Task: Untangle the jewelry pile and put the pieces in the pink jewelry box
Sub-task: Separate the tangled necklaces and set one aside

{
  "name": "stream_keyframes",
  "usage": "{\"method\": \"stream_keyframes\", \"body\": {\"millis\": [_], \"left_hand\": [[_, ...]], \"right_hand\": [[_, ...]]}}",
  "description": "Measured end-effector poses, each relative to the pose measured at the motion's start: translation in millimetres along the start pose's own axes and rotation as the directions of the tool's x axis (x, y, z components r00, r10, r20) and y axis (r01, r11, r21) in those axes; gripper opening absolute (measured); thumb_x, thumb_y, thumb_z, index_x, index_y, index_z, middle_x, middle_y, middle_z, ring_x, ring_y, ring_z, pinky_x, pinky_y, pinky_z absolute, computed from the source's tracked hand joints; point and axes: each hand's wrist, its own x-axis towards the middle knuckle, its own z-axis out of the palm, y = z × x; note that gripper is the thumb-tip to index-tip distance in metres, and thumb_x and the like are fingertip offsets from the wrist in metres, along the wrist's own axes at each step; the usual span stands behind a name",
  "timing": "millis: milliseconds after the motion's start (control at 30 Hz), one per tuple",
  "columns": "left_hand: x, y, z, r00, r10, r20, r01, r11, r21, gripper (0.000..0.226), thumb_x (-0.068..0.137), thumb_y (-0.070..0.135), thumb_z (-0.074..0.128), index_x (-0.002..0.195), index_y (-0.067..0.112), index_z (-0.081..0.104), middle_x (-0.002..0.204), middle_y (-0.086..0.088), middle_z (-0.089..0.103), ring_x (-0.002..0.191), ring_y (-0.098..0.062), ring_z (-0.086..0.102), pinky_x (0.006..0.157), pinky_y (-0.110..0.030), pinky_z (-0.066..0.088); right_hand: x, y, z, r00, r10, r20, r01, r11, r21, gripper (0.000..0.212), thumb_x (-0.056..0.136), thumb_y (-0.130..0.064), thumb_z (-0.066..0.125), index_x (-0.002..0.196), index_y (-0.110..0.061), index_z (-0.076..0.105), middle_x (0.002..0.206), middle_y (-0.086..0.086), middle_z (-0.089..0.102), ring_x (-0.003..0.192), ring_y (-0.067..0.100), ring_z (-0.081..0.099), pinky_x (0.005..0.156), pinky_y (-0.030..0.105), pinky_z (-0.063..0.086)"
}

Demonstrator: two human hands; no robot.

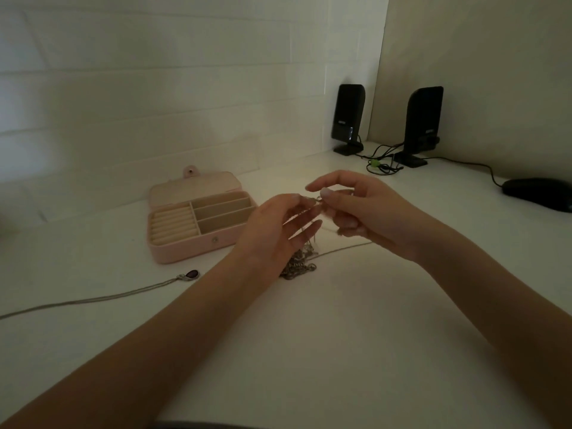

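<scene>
The pink jewelry box (173,253) lies open on the white desk, its beige compartments bare. Right of it a tangled pile of silver chains (298,263) rests on the desk, partly hidden behind my left hand (275,230). Both hands are raised above the pile. My right hand (359,209) pinches a small metal piece at the top of a thin chain between thumb and forefinger. The fingertips of my left hand meet the same chain, which hangs down into the pile. A separate necklace with a dark oval pendant (192,274) lies stretched out to the left.
Two black speakers (348,117) (422,125) stand at the back right with tangled cables (383,164). A black mouse (538,193) sits at the far right. A thin chain strand (343,249) trails right from the pile. White walls close the desk behind.
</scene>
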Motion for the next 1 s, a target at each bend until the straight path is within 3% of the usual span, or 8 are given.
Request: {"method": "stream_keyframes", "body": {"millis": [133, 300, 367, 500, 700, 800, 900, 1000], "left_hand": [[-1, 4, -3, 0.986, -0.157, 0.061, 0.157, 0.988, 0.008, 0.021, 0.094, 0.022, 0.048, 0.075, 0.014, 0.052, 0.059, 0.005, 0.053, 0.047, -0.006, 0.046, 0.050, -0.019, 0.046], [-4, 6, -3, 0.975, -0.185, 0.127, 0.159, 0.969, 0.190, 0.016, 0.092, 0.022, 0.051, 0.077, 0.016, 0.055, 0.056, 0.009, 0.046, 0.039, -0.003, 0.031, 0.034, -0.014, 0.024], [-5, 7, -3, 0.977, -0.165, 0.132, 0.124, 0.953, 0.277, 0.012, 0.091, 0.018, 0.053, 0.084, 0.014, 0.062, 0.059, 0.007, 0.047, 0.041, -0.003, 0.035, 0.035, -0.015, 0.026], [-6, 4, -3, 0.991, -0.053, 0.124, -0.025, 0.828, 0.560, 0.011, 0.088, 0.015, 0.062, 0.097, 0.010, 0.067, 0.067, -0.001, 0.056, 0.048, -0.008, 0.053, 0.039, -0.018, 0.038], [-2, 2, -9, 0.989, 0.130, 0.076, -0.150, 0.804, 0.575, 0.004, 0.087, 0.015, 0.065, 0.084, 0.013, 0.067, 0.092, -0.004, 0.068, 0.064, -0.011, 0.066, 0.038, -0.018, 0.040], [1, 6, -9, 0.990, 0.108, 0.089, -0.137, 0.890, 0.436, 0.015, 0.091, 0.010, 0.055, 0.078, 0.012, 0.063, 0.085, -0.001, 0.070, 0.075, -0.011, 0.066, 0.053, -0.023, 0.050], [-1, 15, -10, 0.991, -0.032, 0.127, 0.023, 0.997, 0.075, 0.009, 0.077, 0.015, 0.054, 0.068, 0.012, 0.056, 0.079, -0.001, 0.068, 0.083, -0.015, 0.066, 0.076, -0.027, 0.049], [-3, 20, -11, 0.990, -0.081, 0.116, 0.098, 0.983, -0.154, 0.012, 0.070, 0.021, 0.058, 0.065, 0.010, 0.063, 0.060, -0.001, 0.053, 0.066, -0.016, 0.063, 0.082, -0.030, 0.048]], "right_hand": [[-1, 0, -3, 0.999, 0.019, 0.026, -0.017, 0.997, -0.080, 0.022, 0.095, -0.022, 0.054, 0.108, -0.011, 0.068, 0.057, -0.008, 0.039, 0.050, 0.006, 0.028, 0.045, 0.019, 0.024], [0, -2, -5, 0.987, -0.100, -0.128, 0.033, 0.895, -0.446, 0.009, 0.087, -0.027, 0.064, 0.084, -0.024, 0.071, 0.072, 0.017, 0.059, 0.051, 0.006, 0.044, 0.049, 0.016, 0.038], [1, 0, -5, 0.974, -0.178, -0.143, 0.079, 0.849, -0.523, 0.010, 0.090, -0.022, 0.060, 0.084, -0.019, 0.067, 0.072, 0.010, 0.063, 0.051, 0.004, 0.051, 0.050, 0.013, 0.042], [1, 1, -1, 0.979, -0.142, -0.146, 0.084, 0.935, -0.345, 0.016, 0.099, -0.015, 0.046, 0.088, -0.010, 0.056, 0.071, 0.002, 0.062, 0.052, 0.012, 0.061, 0.051, 0.022, 0.049], [-3, -5, -6, 0.988, -0.018, -0.152, 0.034, 0.994, 0.101, 0.022, 0.102, -0.020, 0.038, 0.086, -0.010, 0.048, 0.062, 0.001, 0.047, 0.045, 0.012, 0.042, 0.046, 0.021, 0.040], [-3, -5, -7, 0.995, 0.060, -0.081, -0.045, 0.982, 0.182, 0.021, 0.102, -0.022, 0.035, 0.086, -0.012, 0.044, 0.061, 0.002, 0.050, 0.046, 0.014, 0.043, 0.045, 0.022, 0.037], [0, -2, -8, 0.990, 0.110, -0.090, -0.108, 0.994, 0.028, 0.025, 0.102, -0.027, 0.036, 0.081, -0.015, 0.043, 0.055, 0.000, 0.046, 0.045, 0.014, 0.037, 0.043, 0.022, 0.029], [1, 1, -7, 0.992, 0.116, -0.046, -0.115, 0.993, 0.008, 0.030, 0.101, -0.029, 0.038, 0.074, -0.017, 0.040, 0.052, -0.001, 0.033, 0.046, 0.013, 0.027, 0.044, 0.023, 0.022]]}}
